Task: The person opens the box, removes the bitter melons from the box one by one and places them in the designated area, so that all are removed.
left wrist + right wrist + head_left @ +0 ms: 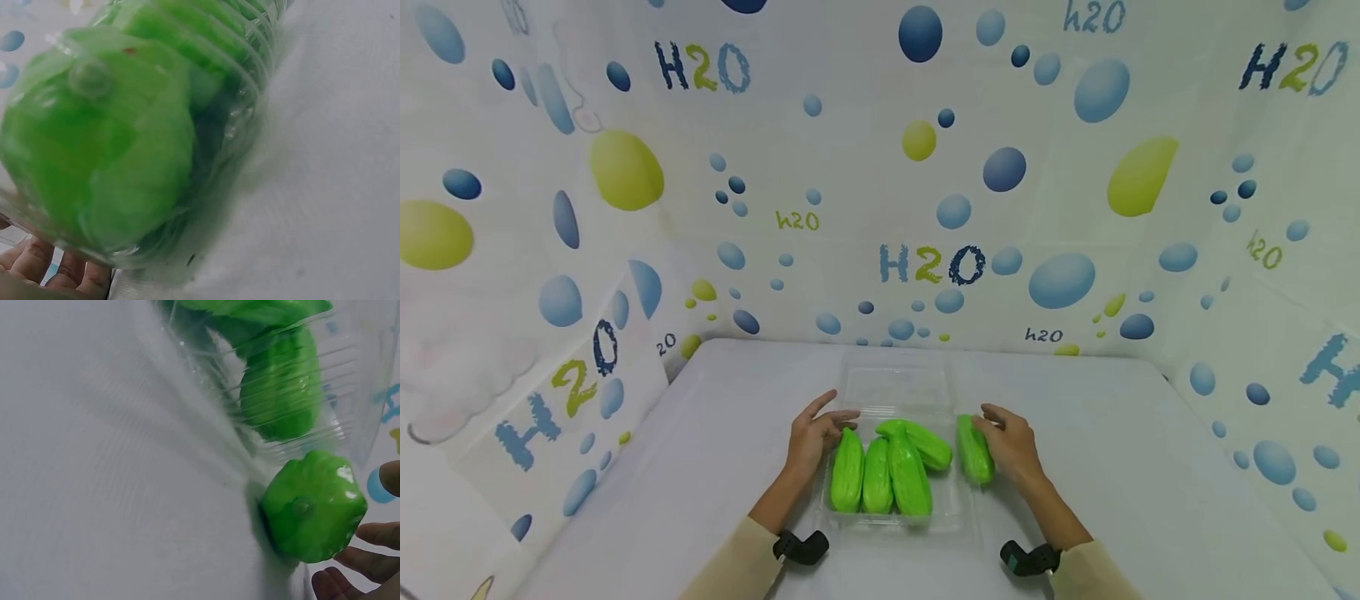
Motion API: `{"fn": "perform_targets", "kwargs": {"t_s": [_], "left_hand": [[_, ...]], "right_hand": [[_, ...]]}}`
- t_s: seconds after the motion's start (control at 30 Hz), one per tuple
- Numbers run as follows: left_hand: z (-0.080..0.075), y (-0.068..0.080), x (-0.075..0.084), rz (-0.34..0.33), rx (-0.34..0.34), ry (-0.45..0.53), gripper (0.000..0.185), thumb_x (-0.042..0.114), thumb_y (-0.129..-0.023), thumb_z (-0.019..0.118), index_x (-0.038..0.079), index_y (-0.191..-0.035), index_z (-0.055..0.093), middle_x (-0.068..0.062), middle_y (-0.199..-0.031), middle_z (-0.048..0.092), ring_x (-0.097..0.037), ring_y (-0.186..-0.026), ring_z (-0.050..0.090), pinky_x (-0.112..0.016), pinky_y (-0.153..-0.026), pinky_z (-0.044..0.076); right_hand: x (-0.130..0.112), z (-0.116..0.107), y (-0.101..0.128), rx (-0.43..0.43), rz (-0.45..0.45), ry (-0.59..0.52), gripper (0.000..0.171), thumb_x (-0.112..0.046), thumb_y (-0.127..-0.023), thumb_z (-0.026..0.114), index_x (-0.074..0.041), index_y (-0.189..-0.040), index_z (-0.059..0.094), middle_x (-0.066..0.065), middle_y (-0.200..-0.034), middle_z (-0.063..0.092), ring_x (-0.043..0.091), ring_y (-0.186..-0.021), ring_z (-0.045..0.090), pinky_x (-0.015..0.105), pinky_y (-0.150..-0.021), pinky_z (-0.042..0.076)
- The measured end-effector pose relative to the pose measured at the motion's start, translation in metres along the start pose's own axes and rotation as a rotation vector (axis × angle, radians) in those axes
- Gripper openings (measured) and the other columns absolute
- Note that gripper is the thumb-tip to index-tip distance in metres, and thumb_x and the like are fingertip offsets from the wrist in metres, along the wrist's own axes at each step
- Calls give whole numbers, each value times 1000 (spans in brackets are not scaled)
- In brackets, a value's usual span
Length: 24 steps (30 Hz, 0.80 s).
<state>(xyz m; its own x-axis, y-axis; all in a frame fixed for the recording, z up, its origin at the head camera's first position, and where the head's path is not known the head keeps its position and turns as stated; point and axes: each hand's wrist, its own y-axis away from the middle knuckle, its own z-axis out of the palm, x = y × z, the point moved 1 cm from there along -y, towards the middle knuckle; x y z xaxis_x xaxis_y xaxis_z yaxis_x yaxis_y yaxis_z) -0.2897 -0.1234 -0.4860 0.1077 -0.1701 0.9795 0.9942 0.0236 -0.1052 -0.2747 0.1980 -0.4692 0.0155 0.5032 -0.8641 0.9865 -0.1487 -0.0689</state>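
From the head camera, we look down on a white desk (700,467) walled in by bubble-print sheeting (925,208), where a clear plastic tray (957,500) sits near the desk's front edge, its lid (895,387) folded back toward the far edge. Four green gourds (887,471) lie packed inside. Our left hand (816,437) rests at the tray's left edge beside the leftmost gourd, fingers loosely spread, seemingly to steady the container. Our right hand (1011,446) curls over a fifth gourd (973,450) lying at the tray's right edge, apparently just outside the wall.

The left wrist camera sits almost against the tray wall (250,94): we see a gourd's blunt end (94,150) pressed behind the ribbed plastic and three fingertips (62,269) under the corner, detail the head view cannot give. Whether they pinch the rim we cannot tell.

The right wrist camera settles what the head view leaves unsure: the loose gourd (311,506) lies on the desk just outside the tray (300,425), touching its wall, with our fingers (375,534) arched round its far side, barely meeting it.
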Motion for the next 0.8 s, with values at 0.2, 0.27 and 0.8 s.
{"fn": "perform_targets", "kwargs": {"t_s": [0.2, 0.27, 0.8], "left_hand": [[-2, -3, 3, -4, -2, 6, 69, -14, -85, 42, 0, -152, 40, -24, -118, 71, -20, -91, 73, -23, -65, 46], [-2, -2, 3, -1, -1, 12, 69, -14, -85, 41, 0, -152, 40, -24, -117, 71, -19, -90, 73, -23, -64, 45], [0, 0, 1, -8, -6, 18, 66, -13, -87, 41, 0, -152, 39, -27, -120, 69, -22, -93, 73, -22, -67, 47]], "right_hand": [[-13, -3, 0, 20, -6, -38, 51, -33, -100, 60, -3, -140, 59, 18, -141, 60, 35, -126, 56, 52, -103, 45], [-18, -4, 2, 23, -3, -44, 50, -33, -99, 61, -3, -139, 60, 16, -141, 60, 34, -127, 55, 52, -103, 44], [-48, 2, 32, 26, -80, -101, 42, -25, -94, 70, -10, -133, 66, 14, -138, 61, 36, -120, 60, 51, -93, 51]]}}
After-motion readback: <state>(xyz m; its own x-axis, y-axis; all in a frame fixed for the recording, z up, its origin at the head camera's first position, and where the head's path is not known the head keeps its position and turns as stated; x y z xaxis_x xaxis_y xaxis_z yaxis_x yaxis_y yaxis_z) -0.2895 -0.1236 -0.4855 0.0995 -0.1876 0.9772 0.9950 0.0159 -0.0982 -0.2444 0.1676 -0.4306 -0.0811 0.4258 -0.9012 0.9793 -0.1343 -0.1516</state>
